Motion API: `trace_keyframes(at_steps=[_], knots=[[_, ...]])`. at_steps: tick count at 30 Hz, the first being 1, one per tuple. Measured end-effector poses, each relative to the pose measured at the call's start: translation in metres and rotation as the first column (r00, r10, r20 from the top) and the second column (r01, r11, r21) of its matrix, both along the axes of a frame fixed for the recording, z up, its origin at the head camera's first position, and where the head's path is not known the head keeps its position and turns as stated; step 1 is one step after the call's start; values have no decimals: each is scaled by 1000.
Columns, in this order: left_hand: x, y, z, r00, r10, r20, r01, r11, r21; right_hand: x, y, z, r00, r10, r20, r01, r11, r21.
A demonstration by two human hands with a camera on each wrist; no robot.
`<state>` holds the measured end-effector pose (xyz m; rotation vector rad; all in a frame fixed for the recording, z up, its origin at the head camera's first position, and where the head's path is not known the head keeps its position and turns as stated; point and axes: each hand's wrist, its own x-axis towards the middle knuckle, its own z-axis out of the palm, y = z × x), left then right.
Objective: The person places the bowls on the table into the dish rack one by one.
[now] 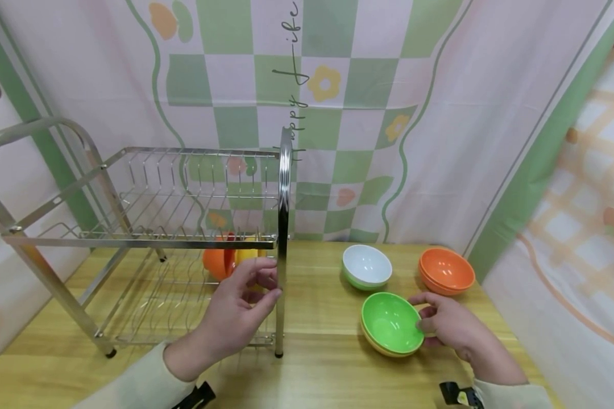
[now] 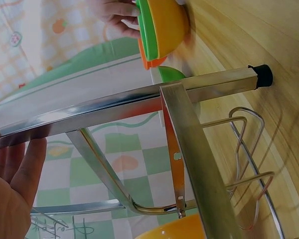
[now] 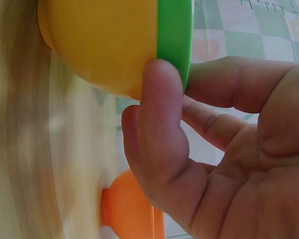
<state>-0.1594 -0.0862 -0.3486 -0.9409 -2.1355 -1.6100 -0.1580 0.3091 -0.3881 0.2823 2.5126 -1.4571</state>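
Note:
The right hand [image 1: 457, 332] [image 3: 229, 144] holds the rim of a green bowl [image 1: 391, 321] [image 3: 174, 37] at its right side. This bowl is nested in a yellow bowl [image 1: 384, 347] [image 3: 99, 45] standing on the table. My left hand [image 1: 230, 312] [image 2: 15, 184] is at the right post of a metal dish rack [image 1: 282, 216] [image 2: 114, 107], with thumb and fingertips against the post. Behind that hand, an orange item [image 1: 215, 264] and a yellow one [image 1: 247, 255] stand in the rack's lower tier.
A white bowl [image 1: 366, 266] sits in a green one [image 1: 360, 283] behind the held bowls. Stacked orange bowls [image 1: 447, 270] [image 3: 129, 204] stand at the back right. Patterned cloth [image 1: 358, 125] hangs behind the wooden table [image 1: 327, 375]. The rack's upper tier [image 1: 148, 243] spans the left side.

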Motion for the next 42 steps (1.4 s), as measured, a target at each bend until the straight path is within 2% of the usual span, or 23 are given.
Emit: trace_keyframes(at_steps=[5,12,16,21,28,38,42], knots=[[-1,0,0,1000,6,-3,-6,1000,-3,-1,-1,-1,1000,0,-22,0,1000,21],[-2,0,-1,1000,-3,-10,3,1000,1,0,-4,4,998,-1,-69,8,995,101],[-3,0,-1,1000,-6,-21,6,1000,5,0,-6,8,998,-15,-56,20,995,99],[-3,1,-1,999,-14,-28,15,1000,13,-2,-7,6,999,11,-32,-8,994,112],[-4,2,-1,999,-27,-28,28,999,16,1,-8,3,997,34,-74,-24,990,136],[-2,1,-1,1000,-18,-22,18,1000,11,6,-10,10,991,47,-123,-22,981,194],[-1,0,-1,1000,-13,-9,13,1000,4,9,-9,13,989,31,-142,-5,983,184]])
